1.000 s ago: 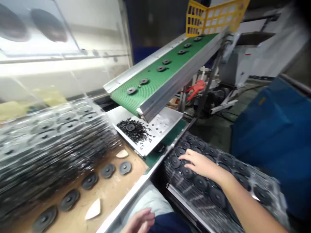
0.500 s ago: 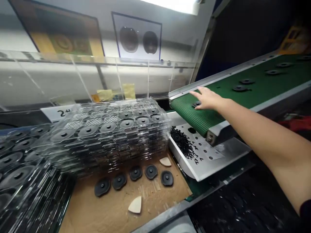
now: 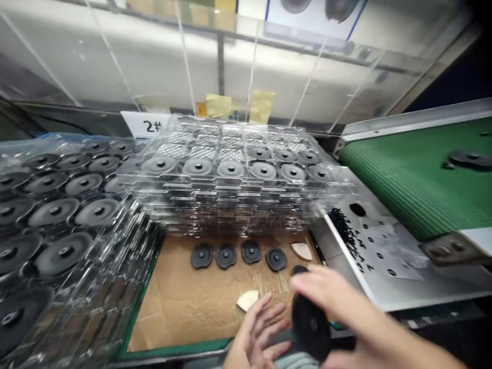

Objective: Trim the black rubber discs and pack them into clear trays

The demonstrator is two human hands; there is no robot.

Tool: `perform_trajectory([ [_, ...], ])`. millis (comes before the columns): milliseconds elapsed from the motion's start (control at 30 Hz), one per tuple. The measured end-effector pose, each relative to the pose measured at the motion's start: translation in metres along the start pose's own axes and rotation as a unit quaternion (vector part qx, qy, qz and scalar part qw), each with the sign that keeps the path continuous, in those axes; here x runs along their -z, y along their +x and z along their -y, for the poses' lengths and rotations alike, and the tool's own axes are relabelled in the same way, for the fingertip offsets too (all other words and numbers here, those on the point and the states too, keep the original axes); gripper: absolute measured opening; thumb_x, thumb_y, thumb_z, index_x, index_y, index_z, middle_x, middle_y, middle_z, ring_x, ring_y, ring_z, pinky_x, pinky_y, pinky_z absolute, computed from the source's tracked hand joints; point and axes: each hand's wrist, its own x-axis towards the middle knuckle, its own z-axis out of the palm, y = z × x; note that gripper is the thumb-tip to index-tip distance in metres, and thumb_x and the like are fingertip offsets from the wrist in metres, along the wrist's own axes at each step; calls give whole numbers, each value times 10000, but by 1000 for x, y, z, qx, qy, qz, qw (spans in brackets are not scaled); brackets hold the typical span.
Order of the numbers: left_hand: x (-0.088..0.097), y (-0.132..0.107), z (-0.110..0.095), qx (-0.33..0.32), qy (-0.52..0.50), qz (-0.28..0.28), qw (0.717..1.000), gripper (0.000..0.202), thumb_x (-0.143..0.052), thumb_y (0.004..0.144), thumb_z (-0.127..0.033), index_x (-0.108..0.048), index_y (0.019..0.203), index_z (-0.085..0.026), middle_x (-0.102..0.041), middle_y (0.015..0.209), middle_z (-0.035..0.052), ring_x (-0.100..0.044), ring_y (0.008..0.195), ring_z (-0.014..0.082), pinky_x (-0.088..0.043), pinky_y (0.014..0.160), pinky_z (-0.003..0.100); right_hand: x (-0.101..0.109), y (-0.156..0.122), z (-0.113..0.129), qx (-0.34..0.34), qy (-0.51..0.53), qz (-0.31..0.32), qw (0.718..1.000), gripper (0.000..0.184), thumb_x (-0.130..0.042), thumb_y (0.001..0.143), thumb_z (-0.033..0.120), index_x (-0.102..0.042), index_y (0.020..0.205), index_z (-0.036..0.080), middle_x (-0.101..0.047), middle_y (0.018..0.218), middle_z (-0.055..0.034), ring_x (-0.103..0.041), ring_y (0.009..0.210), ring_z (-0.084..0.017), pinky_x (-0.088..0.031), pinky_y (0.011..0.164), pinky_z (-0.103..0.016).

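Observation:
My right hand (image 3: 342, 300), slightly blurred, grips a dark, rounded plastic disc-like part (image 3: 309, 325) by its edges, with the thumb below and fingers above. My left hand (image 3: 255, 335) is beside it at the bottom, fingers spread, holding nothing; whether it touches the part I cannot tell. On the brown cardboard (image 3: 184, 312) beyond the hands lies a row of similar black discs (image 3: 251, 251), each with a small raised hub. One more sits partly hidden behind my right hand. A cream wedge-shaped piece (image 3: 247, 300) is close to my left fingertips, and another wedge (image 3: 302, 251) lies farther back.
Stacked clear trays (image 3: 230, 189), partly filled with discs, stand behind the cardboard. More loaded trays (image 3: 57, 210) rise on the left. At right, a white tray (image 3: 365, 279) holds small black bits, below a green conveyor belt (image 3: 407, 174) carrying a disc.
My right hand has come back from the conveyor to the front of the cardboard and now holds a disc. My left hand has entered the view. The camera has turned left and down.

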Motion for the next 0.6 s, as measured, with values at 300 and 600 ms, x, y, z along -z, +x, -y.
perform_trajectory([
  [300,35,-27,-34,61,-85,-53,993,690,-791,598,-397,-541,1227,-263,-642,1186,112,-627,1046,286,-465,883,376,-144,10,38,-100,211,-36,972,884,-734,688,429,-275,1426,265,-464,1386,-117,-443,1268,-306,-456,985,-426],
  [600,57,-40,-69,-117,-170,-203,957,745,-708,718,-374,-349,1371,-357,-529,1348,90,-588,1120,247,-448,966,339,-225,4,8,-183,100,-148,967,204,-572,842,316,-615,1025,237,-610,1175,-119,-547,1085,-330,-465,859,-555],
])
